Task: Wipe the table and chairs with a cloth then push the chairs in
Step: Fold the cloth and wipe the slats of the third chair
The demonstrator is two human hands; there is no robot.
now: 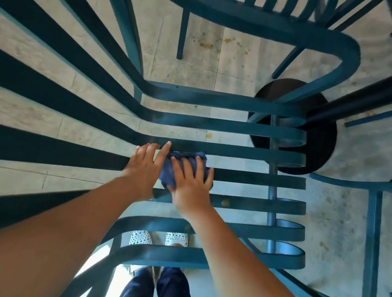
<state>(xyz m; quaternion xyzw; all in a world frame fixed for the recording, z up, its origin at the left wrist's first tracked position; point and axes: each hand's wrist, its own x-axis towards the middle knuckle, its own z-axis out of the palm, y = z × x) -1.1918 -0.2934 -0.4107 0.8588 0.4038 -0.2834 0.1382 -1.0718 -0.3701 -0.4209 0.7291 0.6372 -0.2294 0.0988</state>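
Pale stone floor tiles (190,45), speckled with brownish stains, show between everything here. Over them stands a blue slatted chair (240,152), its flat metal slats running across the seat and curving up on the left. A black round table base (317,143) and its dark pole sit just beyond the seat. A second blue chair (235,14) stands farther off. On a middle slat lies a bunched, dark blue cloth (187,167). The right hand (191,183) presses it down with spread, straight fingers. The left hand (145,166) rests beside it, fingers extended onto the slat, touching the cloth's edge.
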